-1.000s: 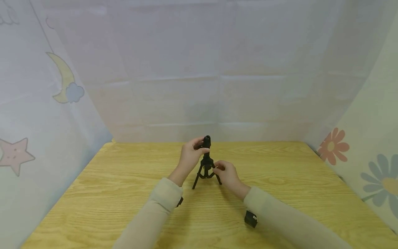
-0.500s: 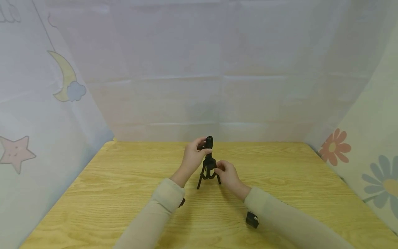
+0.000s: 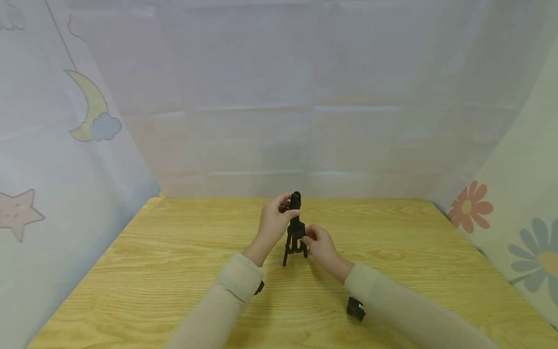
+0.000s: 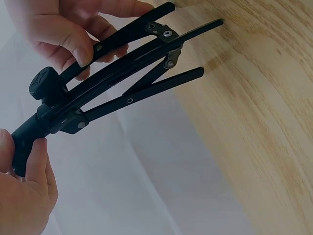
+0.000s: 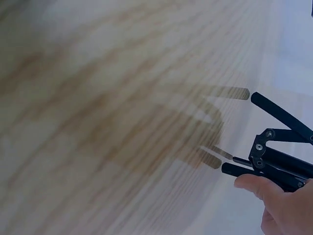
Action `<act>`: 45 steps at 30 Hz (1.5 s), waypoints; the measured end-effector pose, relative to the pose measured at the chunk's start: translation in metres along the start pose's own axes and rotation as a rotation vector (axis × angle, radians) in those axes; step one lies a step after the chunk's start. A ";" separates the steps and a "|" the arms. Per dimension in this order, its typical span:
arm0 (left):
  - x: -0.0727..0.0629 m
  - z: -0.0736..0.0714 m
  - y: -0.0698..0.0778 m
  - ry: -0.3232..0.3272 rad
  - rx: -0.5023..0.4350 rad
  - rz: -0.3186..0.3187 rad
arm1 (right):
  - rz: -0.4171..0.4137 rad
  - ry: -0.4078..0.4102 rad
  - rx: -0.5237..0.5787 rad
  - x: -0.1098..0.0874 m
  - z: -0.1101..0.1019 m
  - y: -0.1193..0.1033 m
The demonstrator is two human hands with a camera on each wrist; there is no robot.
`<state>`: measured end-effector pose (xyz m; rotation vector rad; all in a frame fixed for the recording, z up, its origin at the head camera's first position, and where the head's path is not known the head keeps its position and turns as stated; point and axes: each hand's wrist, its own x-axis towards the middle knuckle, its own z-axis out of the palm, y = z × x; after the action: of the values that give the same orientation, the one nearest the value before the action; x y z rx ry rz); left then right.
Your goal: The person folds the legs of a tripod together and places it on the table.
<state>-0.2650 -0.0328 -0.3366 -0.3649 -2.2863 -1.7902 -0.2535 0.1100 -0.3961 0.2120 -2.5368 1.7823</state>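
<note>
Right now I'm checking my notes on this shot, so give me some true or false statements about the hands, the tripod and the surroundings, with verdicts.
1. The left hand holds the upper part of the black tripod. True.
2. The right hand grips the tripod's top. False: it pinches a leg.
3. The table is plain white. False: it has wood grain.
4. A pink star is on the wall to the person's left. True.
5. The tripod's feet all meet at one point. False: they stand apart.
</note>
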 end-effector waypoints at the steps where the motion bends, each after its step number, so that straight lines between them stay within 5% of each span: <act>1: 0.000 0.001 0.000 0.005 -0.001 -0.001 | 0.001 -0.003 0.008 0.000 0.000 0.000; 18: -0.014 0.005 0.006 0.047 -0.010 0.000 | 0.021 -0.048 0.066 -0.002 -0.010 0.001; 21: -0.015 0.000 0.006 -0.013 -0.012 0.001 | 0.006 -0.035 0.009 -0.001 -0.010 0.001; 27: -0.016 -0.026 0.004 -0.240 -0.041 -0.012 | 0.002 0.013 -0.078 -0.002 -0.010 0.005; 29: -0.016 -0.033 0.000 -0.263 -0.030 -0.014 | 0.020 0.027 -0.096 -0.004 -0.011 0.004; 33: -0.014 -0.033 -0.016 -0.260 0.121 -0.057 | 0.043 0.051 -0.124 -0.004 -0.013 0.003; 37: -0.014 -0.023 -0.035 -0.330 0.288 -0.097 | 0.034 0.074 -0.128 -0.004 -0.014 0.005; 45: -0.009 -0.006 -0.055 -0.398 0.406 -0.041 | 0.020 0.101 -0.120 -0.001 -0.012 0.006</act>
<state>-0.2746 -0.0520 -0.3883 -0.6481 -2.8663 -1.3055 -0.2538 0.1234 -0.3974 0.0900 -2.5721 1.5961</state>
